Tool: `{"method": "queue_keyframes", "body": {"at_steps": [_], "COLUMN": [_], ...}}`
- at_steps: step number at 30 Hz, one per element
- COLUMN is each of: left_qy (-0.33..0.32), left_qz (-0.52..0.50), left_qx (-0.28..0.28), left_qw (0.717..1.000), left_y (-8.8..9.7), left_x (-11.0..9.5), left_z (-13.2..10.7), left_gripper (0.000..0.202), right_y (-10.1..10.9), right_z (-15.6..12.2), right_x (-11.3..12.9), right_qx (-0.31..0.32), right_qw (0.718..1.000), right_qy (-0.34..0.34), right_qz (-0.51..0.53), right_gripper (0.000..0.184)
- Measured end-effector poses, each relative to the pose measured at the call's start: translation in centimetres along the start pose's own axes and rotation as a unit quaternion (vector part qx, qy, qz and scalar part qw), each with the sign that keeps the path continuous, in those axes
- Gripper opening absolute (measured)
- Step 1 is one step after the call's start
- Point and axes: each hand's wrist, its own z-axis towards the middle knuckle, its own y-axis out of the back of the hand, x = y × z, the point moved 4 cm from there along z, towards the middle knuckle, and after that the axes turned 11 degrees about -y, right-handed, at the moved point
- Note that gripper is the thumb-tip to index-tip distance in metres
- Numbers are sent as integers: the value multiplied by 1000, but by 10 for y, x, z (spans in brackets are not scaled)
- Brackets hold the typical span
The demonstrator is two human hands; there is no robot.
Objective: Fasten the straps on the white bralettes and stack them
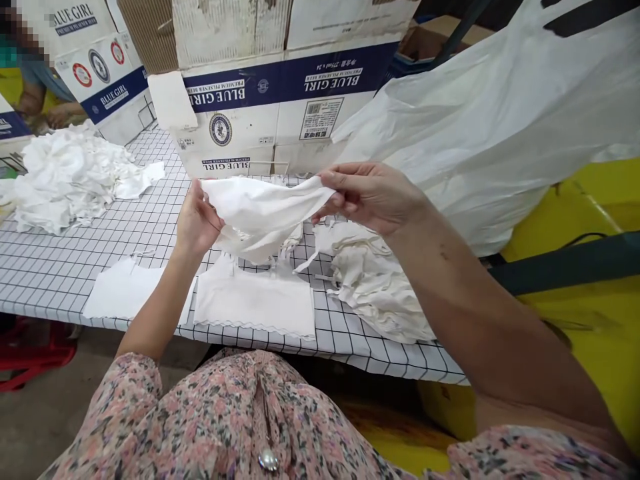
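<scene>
Stretched between my hands, above the table, is a thin white camisole [270,207], its middle sagging. My left hand [197,217] pinches its left end, and my right hand [373,193] grips the right end between thumb and fingers. Below it, a flat white camisole [255,300] with thin straps and a wavy hem lies at the table's front edge. Another flat white camisole [125,290] lies to its left, partly behind my left forearm. A heap of white camisoles [375,287] with loose straps sits under my right forearm, which hides part of it.
A checked cloth covers the table [150,233]. Beer cartons [280,100] stand along its back. At left is a loose pile of white cloth [75,177], with another person's arm [35,93] behind it. A large white plastic bag [475,120] bulges at right.
</scene>
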Motion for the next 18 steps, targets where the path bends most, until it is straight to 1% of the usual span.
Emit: {"method": "queue_keyframes", "body": {"at_steps": [1,3,6,7,8,9,10,11,12,13,14,15,16,17,18], "left_qy": [6,6,-14,-21,-26,-30,-31,-31,-29,-27,-26,-27,-32,-42,-58], "left_qz": [-4,8,44,49,48,43,35,28,22,18,17,23,35,48,61], "left_qx": [4,18,36,41,46,51,58,65,71,75,79,82,85,87,88], "left_qw": [1000,1000,998,998,997,997,997,997,997,997,996,996,995,994,993], "left_y": [-2,-6,-17,-23,-31,-40,-50,-60,-70,-80,-89,-96,-102,-106,-109], "left_x": [-1,-6,-18,-23,-29,-36,-42,-48,-53,-57,-61,-63,-65,-66,-68], "left_z": [-1,-4,-7,-7,-7,-8,-8,-8,-9,-9,-10,-11,-12,-12,-12], "left_gripper": [60,58,51,48,44,39,35,31,30,29,29,29,29,29,29], "right_y": [1,5,18,23,27,29,30,26,17,3,-13,-31,-48,-62,-73], "right_z": [1,6,18,22,24,24,20,12,2,-9,-18,-25,-28,-29,-28], "right_x": [-2,-6,-14,-17,-19,-19,-18,-15,-13,-11,-11,-11,-11,-11,-10], "right_qx": [1,2,-13,-27,-55,-100,-157,-217,-262,-279,-262,-217,-156,-98,-49], "right_qw": [1000,1000,1000,999,995,984,961,923,875,827,793,775,772,776,788], "right_qy": [-1,0,8,17,39,80,137,206,277,337,377,392,385,366,343], "right_qz": [2,5,-14,-39,-77,-125,-182,-241,-299,-351,-401,-445,-482,-504,-510], "right_gripper": [38,40,36,32,29,25,21,17,13,11,11,14,16,19,21]}}
